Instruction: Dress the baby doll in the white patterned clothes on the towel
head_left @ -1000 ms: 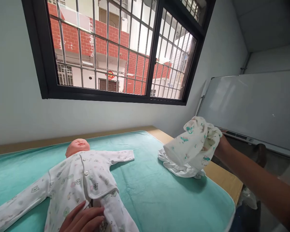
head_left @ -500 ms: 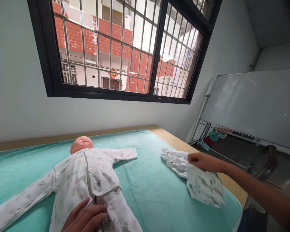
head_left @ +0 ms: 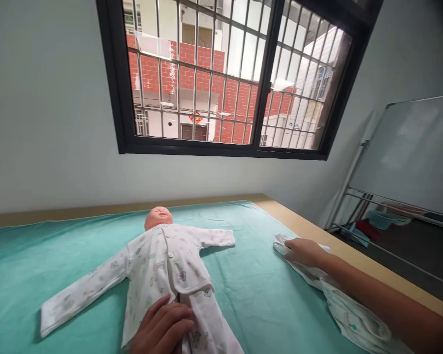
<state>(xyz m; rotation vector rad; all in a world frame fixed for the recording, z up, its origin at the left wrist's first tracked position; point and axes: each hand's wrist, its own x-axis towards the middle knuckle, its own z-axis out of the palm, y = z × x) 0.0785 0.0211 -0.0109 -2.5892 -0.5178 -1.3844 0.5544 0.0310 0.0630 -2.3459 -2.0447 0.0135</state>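
Note:
A baby doll lies on its back in a white printed jacket and matching trousers. My left hand rests on the doll's lower belly, fingers laid over the jacket's hem and the trouser waist. Off to the right, my right hand is closed over a bunched white cloth. Under my right forearm lies a folded white piece with small green prints, partly covered by the arm. Whether it is joined to the cloth in my fingers is hard to see.
A turquoise sheet covers the wooden table, which stands against the wall below a barred window. On the right a whiteboard stands on a metal frame, with basins behind its lower rails.
The view has turned left, so things sit further right. My right hand has put down the green-printed piece and now grips the white cloth beyond it. My left hand stays on the doll.

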